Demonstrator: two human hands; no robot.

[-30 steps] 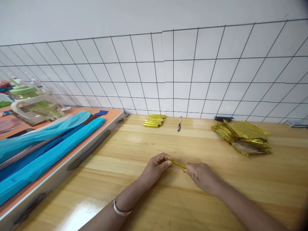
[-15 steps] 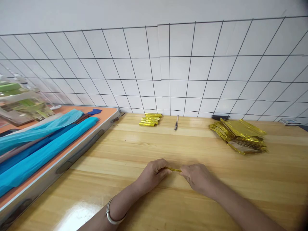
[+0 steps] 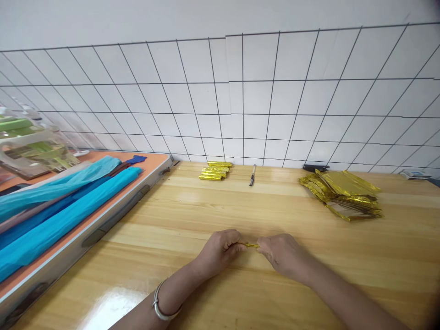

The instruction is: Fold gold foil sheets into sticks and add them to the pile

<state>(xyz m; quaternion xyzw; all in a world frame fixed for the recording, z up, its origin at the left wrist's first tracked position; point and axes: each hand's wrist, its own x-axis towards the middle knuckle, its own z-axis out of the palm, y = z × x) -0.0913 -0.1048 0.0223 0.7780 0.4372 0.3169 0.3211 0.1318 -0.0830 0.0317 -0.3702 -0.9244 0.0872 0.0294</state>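
A thin gold foil strip (image 3: 252, 245) stretches between my hands, low over the wooden table (image 3: 192, 211). My left hand (image 3: 223, 250), with a bangle on its wrist, pinches the left end between thumb and fingers. The right end is gripped by my right hand (image 3: 277, 252), its fingers closed. Only a short middle part of the strip shows; the ends are hidden in my fingers. Several folded gold strips (image 3: 215, 171) lie side by side near the wall. A loose pile of gold foil sheets (image 3: 347, 192) rests at the back right.
A pen-like tool (image 3: 252, 175) lies near the wall, and a black object (image 3: 315, 167) sits behind the gold pile. At the left, a raised orange-topped surface (image 3: 156, 160) holds blue folded material (image 3: 85, 197) and a clear container with green parts (image 3: 34, 151).
My left hand has shifted slightly right, closer to my right hand. Less of the gold strip shows between them.
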